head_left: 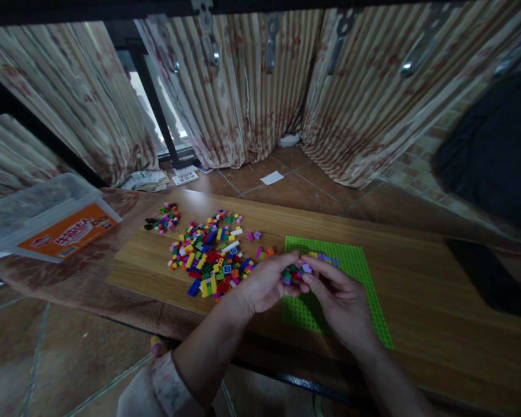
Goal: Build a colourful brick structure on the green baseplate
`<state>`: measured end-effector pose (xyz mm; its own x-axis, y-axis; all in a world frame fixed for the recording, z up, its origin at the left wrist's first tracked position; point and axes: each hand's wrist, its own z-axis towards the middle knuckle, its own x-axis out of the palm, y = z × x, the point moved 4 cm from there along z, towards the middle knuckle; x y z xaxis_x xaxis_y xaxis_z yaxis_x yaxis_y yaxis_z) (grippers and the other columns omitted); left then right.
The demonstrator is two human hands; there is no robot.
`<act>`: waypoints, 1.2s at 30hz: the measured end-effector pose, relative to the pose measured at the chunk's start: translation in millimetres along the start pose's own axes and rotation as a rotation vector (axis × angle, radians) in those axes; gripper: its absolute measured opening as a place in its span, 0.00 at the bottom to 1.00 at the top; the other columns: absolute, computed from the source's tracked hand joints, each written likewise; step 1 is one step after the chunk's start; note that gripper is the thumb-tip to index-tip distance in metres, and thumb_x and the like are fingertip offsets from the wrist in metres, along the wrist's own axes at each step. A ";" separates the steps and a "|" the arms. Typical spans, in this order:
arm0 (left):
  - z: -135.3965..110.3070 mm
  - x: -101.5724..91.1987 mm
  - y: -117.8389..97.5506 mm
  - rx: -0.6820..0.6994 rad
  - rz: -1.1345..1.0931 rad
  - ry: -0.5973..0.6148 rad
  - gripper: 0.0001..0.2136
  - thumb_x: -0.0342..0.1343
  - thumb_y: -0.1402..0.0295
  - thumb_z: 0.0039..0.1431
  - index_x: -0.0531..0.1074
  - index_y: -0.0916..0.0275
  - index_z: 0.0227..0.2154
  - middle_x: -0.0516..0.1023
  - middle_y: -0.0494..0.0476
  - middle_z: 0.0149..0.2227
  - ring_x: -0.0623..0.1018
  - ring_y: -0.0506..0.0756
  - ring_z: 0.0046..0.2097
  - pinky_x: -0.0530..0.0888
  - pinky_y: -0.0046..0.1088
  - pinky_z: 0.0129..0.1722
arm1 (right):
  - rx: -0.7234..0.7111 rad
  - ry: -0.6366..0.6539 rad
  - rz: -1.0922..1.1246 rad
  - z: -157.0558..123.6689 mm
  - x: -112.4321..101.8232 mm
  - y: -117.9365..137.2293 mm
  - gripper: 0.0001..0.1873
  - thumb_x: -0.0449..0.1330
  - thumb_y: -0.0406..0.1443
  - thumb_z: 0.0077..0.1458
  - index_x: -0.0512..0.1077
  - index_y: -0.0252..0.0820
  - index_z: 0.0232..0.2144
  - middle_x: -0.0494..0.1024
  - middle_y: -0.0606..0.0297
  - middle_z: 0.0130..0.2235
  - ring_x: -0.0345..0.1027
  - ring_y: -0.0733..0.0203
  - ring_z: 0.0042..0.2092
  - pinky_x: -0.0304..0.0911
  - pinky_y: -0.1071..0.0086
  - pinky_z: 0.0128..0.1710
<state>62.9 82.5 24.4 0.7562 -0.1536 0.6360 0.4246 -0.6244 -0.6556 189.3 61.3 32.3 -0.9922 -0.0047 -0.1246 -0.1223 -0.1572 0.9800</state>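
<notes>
My left hand (267, 284) and my right hand (341, 298) meet over the near left part of a green baseplate (364, 272) on a low wooden table (417, 278). Both hands pinch a small cluster of joined coloured bricks (296, 272) between their fingertips, just above the plate. A few more bricks (325, 258) sit on the plate behind my fingers. A spread pile of loose coloured bricks (212, 255) lies on the table to the left of my left hand.
A smaller heap of bricks (164, 219) lies at the table's far left corner. A clear plastic box with an orange label (52, 223) rests at the left. A dark flat object (490, 278) lies at the table's right. Curtains hang behind over a tiled floor.
</notes>
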 end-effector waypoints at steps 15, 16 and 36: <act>-3.3 -1.8 -4.1 0.003 -0.011 -0.032 0.08 0.55 0.67 0.57 0.75 0.68 0.31 0.76 0.57 0.28 0.76 0.49 0.28 0.70 0.21 0.27 | 0.044 -0.156 0.170 9.3 -19.3 3.9 0.12 0.64 0.38 0.52 0.78 0.50 0.41 0.82 0.64 0.41 0.75 0.62 0.40 0.70 0.67 0.38; -4.1 -3.8 -7.2 0.024 0.001 -0.058 0.07 0.56 0.68 0.56 0.75 0.69 0.31 0.76 0.57 0.29 0.76 0.49 0.28 0.70 0.22 0.28 | 0.028 -0.214 0.178 12.0 -27.3 3.0 0.11 0.65 0.37 0.51 0.78 0.49 0.40 0.82 0.64 0.40 0.74 0.63 0.37 0.70 0.68 0.37; 0.5 -15.8 -14.9 0.089 -0.257 -0.291 0.08 0.50 0.73 0.60 0.74 0.68 0.31 0.77 0.59 0.29 0.77 0.50 0.31 0.75 0.23 0.32 | -0.071 -0.225 -0.195 3.0 -27.7 5.4 0.09 0.64 0.38 0.52 0.78 0.48 0.38 0.82 0.66 0.39 0.75 0.61 0.38 0.70 0.66 0.40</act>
<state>44.9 94.6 23.9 0.7235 0.2307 0.6506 0.6504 -0.5437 -0.5304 216.0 63.6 41.6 -0.9317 0.2497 -0.2636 -0.3165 -0.2027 0.9267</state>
